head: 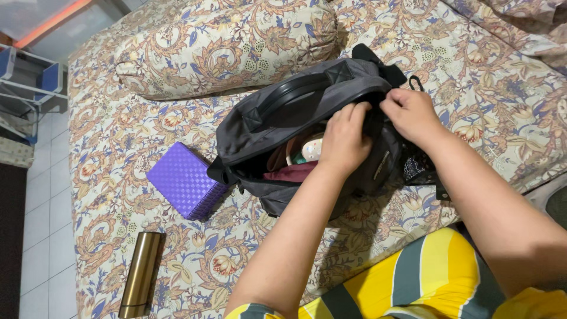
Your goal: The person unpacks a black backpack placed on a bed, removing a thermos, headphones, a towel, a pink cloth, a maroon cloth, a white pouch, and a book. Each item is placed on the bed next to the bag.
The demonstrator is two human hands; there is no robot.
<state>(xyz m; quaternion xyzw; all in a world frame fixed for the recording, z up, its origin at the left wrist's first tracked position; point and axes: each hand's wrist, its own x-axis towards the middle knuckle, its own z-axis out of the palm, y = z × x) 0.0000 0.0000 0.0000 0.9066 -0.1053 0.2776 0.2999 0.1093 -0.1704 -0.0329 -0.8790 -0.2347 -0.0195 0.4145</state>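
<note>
A dark grey backpack lies open on a floral bedsheet. My left hand reaches into its opening, fingers curled against the inner edge of the bag. At the far rim of the opening, my right hand pinches the fabric. Inside the bag a maroon item and a pale rounded object show; the rest of the contents are hidden.
A purple textured box lies left of the backpack. A gold metal flask lies near the bed's front left. A floral bolster pillow lies behind the bag. Tiled floor runs along the left.
</note>
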